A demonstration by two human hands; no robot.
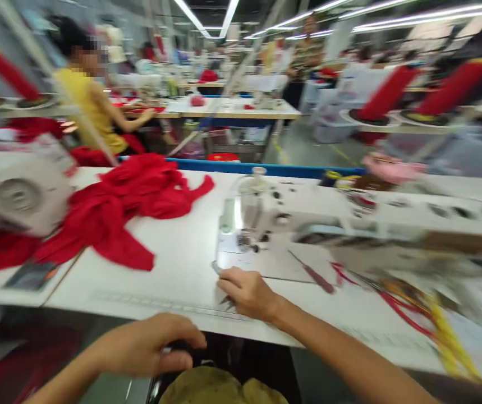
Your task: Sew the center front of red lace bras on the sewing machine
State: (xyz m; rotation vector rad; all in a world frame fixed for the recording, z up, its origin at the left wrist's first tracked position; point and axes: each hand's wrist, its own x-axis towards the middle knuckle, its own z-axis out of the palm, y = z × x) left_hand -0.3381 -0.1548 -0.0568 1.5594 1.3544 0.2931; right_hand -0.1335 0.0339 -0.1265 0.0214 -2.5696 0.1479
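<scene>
My right hand [247, 292] is closed around what look like thread snips [226, 304]. Their pointed metal tips stick out below my fingers, and a curved metal end shows above them; the rest is hidden in the hand. This hand is low over the white table [173, 269], just in front of the sewing machine's needle area [247, 238]. Short of the table's front edge hovers my left hand [148, 342], holding nothing, thumb and fingers apart. A crumpled red fabric pile [127, 205] lies on the table beyond it, to the left.
A screwdriver-like tool [314, 275] rests on the machine bed. Red-handled scissors [404, 311] and a yellow tape [446, 336] lie at the right. Another machine head [17, 191] stands at the left. Red thread cones [388, 95] rise behind; a co-worker in yellow [78, 106] sits beyond.
</scene>
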